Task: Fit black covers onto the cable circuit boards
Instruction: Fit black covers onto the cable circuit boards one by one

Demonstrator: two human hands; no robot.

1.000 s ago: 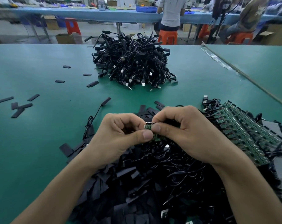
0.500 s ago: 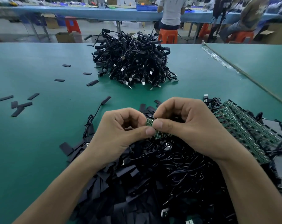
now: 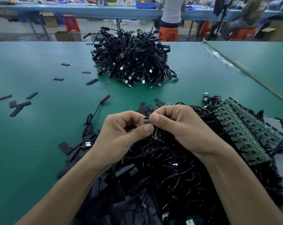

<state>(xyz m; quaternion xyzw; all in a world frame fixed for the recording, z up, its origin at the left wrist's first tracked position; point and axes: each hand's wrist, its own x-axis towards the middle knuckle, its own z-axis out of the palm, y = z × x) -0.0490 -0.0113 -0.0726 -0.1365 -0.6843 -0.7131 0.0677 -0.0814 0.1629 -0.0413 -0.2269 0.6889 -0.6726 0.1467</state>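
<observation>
My left hand [image 3: 121, 132] and my right hand [image 3: 183, 127] meet above the near pile, both pinching one small green circuit board [image 3: 155, 135] between thumbs and fingers. Only the board's top end and lower edge show; a black cover on it cannot be made out. Under the hands lies a heap of flat black covers [image 3: 129, 192] mixed with loose black cables [image 3: 178, 168]. To the right sits a row of green circuit boards [image 3: 251, 132] with wires attached.
A tall pile of black USB cables [image 3: 132, 60] stands at the middle of the green table [image 3: 40, 127]. Stray black covers [image 3: 19, 104] lie at the left. One cable with a cover [image 3: 95, 114] lies left of my hands. People sit at a far bench.
Both hands have stayed together on the board, lifting slightly; the right thumb has slid further over the board's top end, hiding more of it.
</observation>
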